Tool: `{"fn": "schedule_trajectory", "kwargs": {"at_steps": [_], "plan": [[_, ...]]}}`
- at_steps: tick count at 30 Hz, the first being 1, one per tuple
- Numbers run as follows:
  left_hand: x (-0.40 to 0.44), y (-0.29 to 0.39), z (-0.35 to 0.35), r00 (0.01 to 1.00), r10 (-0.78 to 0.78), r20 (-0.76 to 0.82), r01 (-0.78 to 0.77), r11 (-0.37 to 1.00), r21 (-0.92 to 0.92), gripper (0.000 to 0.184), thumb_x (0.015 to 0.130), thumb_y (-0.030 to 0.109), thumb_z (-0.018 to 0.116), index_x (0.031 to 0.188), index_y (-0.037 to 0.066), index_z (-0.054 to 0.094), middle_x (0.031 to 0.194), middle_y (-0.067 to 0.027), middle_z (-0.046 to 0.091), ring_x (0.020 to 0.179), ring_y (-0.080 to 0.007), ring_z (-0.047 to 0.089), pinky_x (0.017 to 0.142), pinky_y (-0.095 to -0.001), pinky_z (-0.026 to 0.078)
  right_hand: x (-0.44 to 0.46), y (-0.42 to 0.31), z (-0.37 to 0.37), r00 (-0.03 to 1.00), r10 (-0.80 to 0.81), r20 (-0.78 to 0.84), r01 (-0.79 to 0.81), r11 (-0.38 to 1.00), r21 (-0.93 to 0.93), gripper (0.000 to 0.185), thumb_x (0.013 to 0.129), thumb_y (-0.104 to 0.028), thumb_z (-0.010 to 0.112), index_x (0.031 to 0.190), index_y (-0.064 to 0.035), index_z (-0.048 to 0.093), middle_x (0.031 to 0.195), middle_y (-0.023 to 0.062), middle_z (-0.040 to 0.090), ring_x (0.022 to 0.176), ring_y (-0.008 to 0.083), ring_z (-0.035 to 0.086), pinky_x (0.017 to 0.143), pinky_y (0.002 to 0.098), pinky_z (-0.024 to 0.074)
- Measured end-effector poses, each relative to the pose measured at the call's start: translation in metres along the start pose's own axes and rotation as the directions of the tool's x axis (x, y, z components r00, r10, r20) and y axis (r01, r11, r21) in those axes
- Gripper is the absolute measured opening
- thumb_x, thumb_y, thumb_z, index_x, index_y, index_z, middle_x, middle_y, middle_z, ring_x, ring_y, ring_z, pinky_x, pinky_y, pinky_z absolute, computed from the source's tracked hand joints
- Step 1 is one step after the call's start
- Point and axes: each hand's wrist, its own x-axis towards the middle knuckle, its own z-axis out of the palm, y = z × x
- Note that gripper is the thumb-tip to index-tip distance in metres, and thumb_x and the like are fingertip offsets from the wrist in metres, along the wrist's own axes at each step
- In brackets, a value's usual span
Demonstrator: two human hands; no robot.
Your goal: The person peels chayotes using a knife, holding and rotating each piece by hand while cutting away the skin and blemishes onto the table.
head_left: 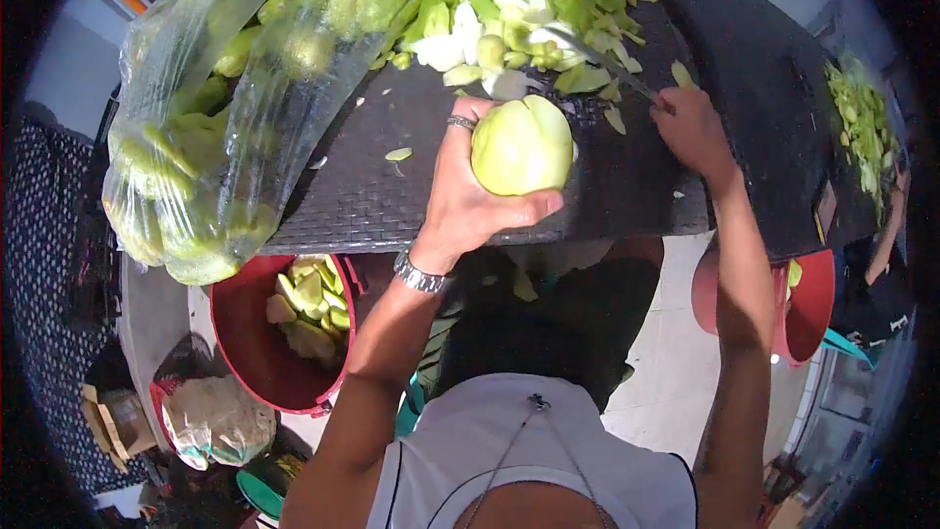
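Note:
My left hand (465, 201) cups a large, round, pale green peeled fruit (522, 149) above the front of the dark woven tabletop (352, 201). Cut lines show across the fruit's top; its exact kind is unclear. To the right, my right hand (690, 135) is closed round the handle of a knife (612, 64). The blade points up and left, over a heap of green and white peelings (529, 0), apart from the fruit. On the left, a clear plastic bag (211, 137) holds several whole green fruits.
Below the table's left edge stands a red bucket (230, 338) with pale green pieces inside. Another red bucket (813, 309) stands at the right, near a second dark tabletop (764, 108) with more peelings (862, 122). A stuffed sack (220, 416) lies at lower left.

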Motion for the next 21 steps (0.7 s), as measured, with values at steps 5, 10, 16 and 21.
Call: {"fn": "schedule_trajectory", "kwargs": {"at_steps": [5,10,16,21], "plan": [[0.006,-0.012,-0.005,0.996,-0.079,0.030,0.077,0.996,0.045,0.075,0.067,0.016,0.093,0.125,0.001,0.048,0.112,-0.0088,0.064,0.101,-0.0173,0.065,0.090,-0.0319,0.054,-0.028,-0.070,-0.015,0.990,-0.128,-0.063,0.134,0.987,0.094,0.012,0.087,-0.012,0.067,0.084,0.0001,0.065,0.077,0.0234,0.065,0.074,0.0434,0.064,0.067,0.0486,0.0504],[0.016,0.017,-0.015,0.911,-0.376,0.171,0.413,0.807,-0.422,0.079,0.087,0.025,0.079,0.150,0.000,0.039,0.132,-0.0152,0.060,0.114,-0.0265,0.065,0.094,-0.0376,0.055,-0.028,-0.085,-0.028,0.996,0.089,0.010,-0.089,0.967,0.241,0.020,0.091,-0.015,0.066,0.084,0.0031,0.062,0.073,0.0230,0.060,0.065,0.0374,0.061,0.063,0.0437,0.0457],[0.010,-0.005,-0.023,0.918,0.023,0.396,0.374,0.277,-0.885,0.093,0.076,0.022,0.078,0.154,0.000,0.032,0.141,-0.0294,0.050,0.123,-0.0484,0.059,0.095,-0.0607,0.057,-0.043,-0.067,-0.029,0.959,0.278,0.051,-0.275,0.876,0.395,0.028,0.096,-0.022,0.063,0.084,0.0030,0.060,0.069,0.0218,0.054,0.059,0.0298,0.051,0.060,0.0426,0.0407],[-0.009,-0.009,-0.010,0.915,-0.251,0.316,0.404,0.552,-0.729,0.089,0.070,0.005,0.074,0.150,-0.004,0.036,0.129,-0.0295,0.059,0.102,-0.0474,0.069,0.075,-0.0488,0.065,-0.053,-0.076,-0.028,0.975,0.220,0.038,-0.213,0.866,0.452,0.028,0.097,-0.021,0.063,0.084,0.0033,0.059,0.065,0.0204,0.049,0.057,0.0269,0.044,0.057,0.0426,0.0364]]}}
